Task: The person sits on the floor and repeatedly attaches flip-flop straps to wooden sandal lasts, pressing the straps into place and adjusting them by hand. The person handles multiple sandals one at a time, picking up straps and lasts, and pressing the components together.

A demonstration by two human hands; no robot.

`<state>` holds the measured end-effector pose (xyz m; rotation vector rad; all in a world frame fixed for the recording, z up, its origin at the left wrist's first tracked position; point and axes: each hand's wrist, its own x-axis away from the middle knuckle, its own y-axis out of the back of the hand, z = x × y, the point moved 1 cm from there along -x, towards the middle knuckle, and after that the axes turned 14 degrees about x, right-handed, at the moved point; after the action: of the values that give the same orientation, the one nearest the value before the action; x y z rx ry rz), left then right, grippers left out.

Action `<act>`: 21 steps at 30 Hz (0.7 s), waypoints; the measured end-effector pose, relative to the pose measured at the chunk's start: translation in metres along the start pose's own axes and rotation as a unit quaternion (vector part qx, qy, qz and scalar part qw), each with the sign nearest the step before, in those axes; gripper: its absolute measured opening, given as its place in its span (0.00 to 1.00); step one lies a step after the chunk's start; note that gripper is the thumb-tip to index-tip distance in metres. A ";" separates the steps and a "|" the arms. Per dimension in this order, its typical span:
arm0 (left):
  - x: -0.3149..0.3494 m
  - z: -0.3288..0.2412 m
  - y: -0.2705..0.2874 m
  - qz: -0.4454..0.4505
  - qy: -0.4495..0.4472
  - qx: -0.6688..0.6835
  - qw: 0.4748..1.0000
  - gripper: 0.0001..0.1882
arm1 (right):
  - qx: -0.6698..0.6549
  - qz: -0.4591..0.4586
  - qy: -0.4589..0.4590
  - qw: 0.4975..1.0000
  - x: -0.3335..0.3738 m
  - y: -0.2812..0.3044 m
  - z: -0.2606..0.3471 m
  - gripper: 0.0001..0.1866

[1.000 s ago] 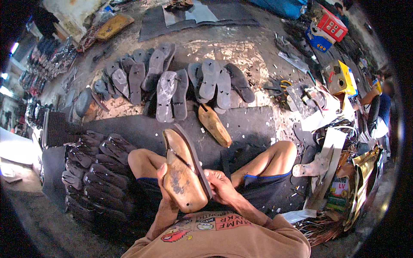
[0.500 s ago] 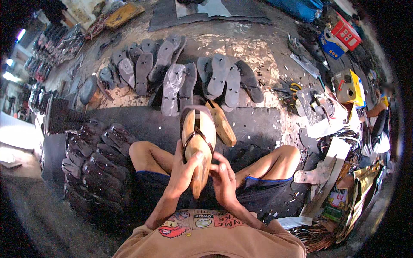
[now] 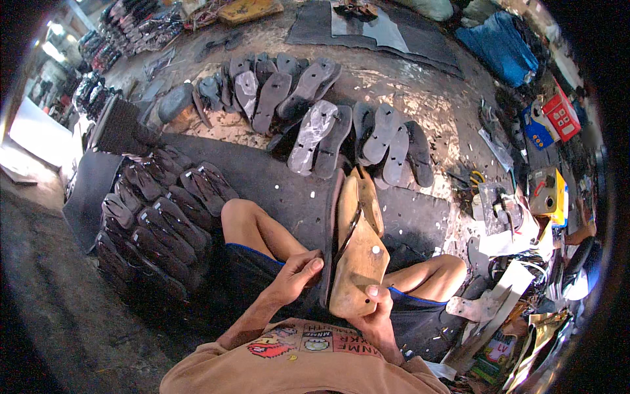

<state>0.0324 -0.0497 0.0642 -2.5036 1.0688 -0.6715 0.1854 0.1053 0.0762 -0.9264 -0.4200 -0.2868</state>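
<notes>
A wooden shoe last [image 3: 361,269] stands on its side before me, with its heel end toward my body. My right hand [image 3: 374,312] grips that heel end, thumb on top. A dark sandal [image 3: 333,236] sits against the last's left side, its sole seen edge-on and its thin strap lying across the wood. My left hand [image 3: 298,279] is closed at the sole's edge near the heel; some of its fingers are hidden. Just beyond the held last, partly covered by it, lies a second wooden last [image 3: 371,200].
Several grey soles [image 3: 315,138] lie in a row ahead on a dark mat [image 3: 256,164]. Finished dark sandals [image 3: 157,230] are heaped at my left. At right are yellow-handled scissors [image 3: 476,177], a yellow box [image 3: 548,194], paper scraps and strips. Another person's arm [image 3: 581,233] shows at the far right.
The last with the sandal has turned from upright-facing onto its side and moved right. My right hand has shifted to its heel end, and my left hand from the last to the sole's edge.
</notes>
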 end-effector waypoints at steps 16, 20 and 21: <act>-0.058 0.017 0.013 0.127 0.024 0.407 0.904 0.39 | 0.494 0.031 0.261 0.829 -0.055 -0.046 0.025 0.70; -0.054 0.033 0.009 0.023 0.109 0.471 0.875 0.38 | 0.548 -0.015 0.287 0.785 -0.074 -0.031 0.019 0.66; -0.058 0.032 0.015 0.010 0.069 0.422 0.904 0.38 | 0.515 0.001 0.293 0.805 -0.083 -0.025 0.015 0.67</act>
<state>0.0058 -0.0130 0.0134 -1.7030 0.6302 -1.0429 0.0980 0.1084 0.0634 0.2597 0.0441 -0.2720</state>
